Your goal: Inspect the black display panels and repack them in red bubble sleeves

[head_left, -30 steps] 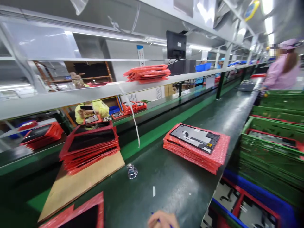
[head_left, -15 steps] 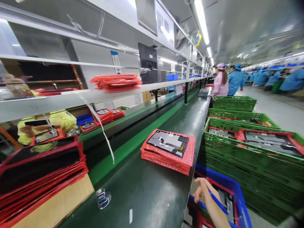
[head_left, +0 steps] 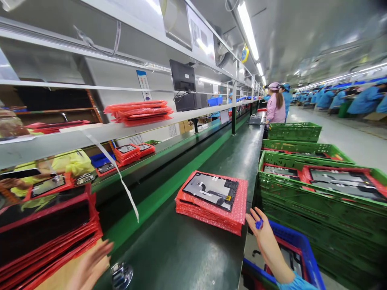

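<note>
My right hand (head_left: pixel 263 233) is at the right edge of the dark green bench, palm up, with its fingers partly stretched. A blue pen (head_left: pixel 259 224) is held in it, showing only as a short stub at the palm. Its fingertips lie close to the corner of a stack of red bubble-wrap bags (head_left: pixel 208 217); I cannot tell whether they touch. On that stack rests a grey and black display panel (head_left: pixel 211 190). At lower left, my left hand (head_left: pixel 92 264), somewhat blurred, is open and empty beside a large pile of red-wrapped dark panels (head_left: pixel 54 245).
Beneath my right forearm stands a blue basket (head_left: pixel 305 245) with panels inside. Green crates (head_left: pixel 317 213) holding more panels line the right side. A clear and metallic object (head_left: pixel 121 276) sits near my left hand. Across the bench works a person in yellow (head_left: pixel 72 163).
My right hand has risen from over the blue basket toward the stack and turned its palm up. My left hand has come into view at lower left. The view has shifted slightly.
</note>
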Motion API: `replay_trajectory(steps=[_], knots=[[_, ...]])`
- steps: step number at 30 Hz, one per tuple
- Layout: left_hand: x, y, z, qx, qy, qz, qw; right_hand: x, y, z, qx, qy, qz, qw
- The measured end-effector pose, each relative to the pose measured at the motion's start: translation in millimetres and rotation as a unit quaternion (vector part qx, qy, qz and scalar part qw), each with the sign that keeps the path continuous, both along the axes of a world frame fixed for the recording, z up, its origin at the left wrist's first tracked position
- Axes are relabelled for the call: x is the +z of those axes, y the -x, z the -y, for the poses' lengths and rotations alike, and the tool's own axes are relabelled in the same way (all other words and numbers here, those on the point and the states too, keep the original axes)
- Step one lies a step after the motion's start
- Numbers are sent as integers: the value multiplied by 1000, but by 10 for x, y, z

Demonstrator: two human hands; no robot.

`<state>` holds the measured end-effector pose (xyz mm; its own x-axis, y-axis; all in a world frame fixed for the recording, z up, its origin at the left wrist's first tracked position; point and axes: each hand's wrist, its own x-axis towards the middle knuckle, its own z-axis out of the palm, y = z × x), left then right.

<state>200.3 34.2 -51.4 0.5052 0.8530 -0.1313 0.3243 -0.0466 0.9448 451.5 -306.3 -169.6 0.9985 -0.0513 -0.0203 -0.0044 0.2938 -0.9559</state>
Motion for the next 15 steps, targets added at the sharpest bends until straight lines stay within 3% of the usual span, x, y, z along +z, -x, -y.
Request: replay_trajectory(steps=[4,8,11,15], knots=[[-142,-1121,-30,-107,70,33,991,-8,-172,-119,20,-16,-48,998],[-383,-2008,-50,-148,154,6,977,14,-285,-225,49,-37,-77,995],[-538,-2342,-27,-203,213,12,956,39,-340,-237,55,-52,-79,994],[-623,-2544,39,-306,292,35,905,81,-383,-224,66,-72,-71,993]])
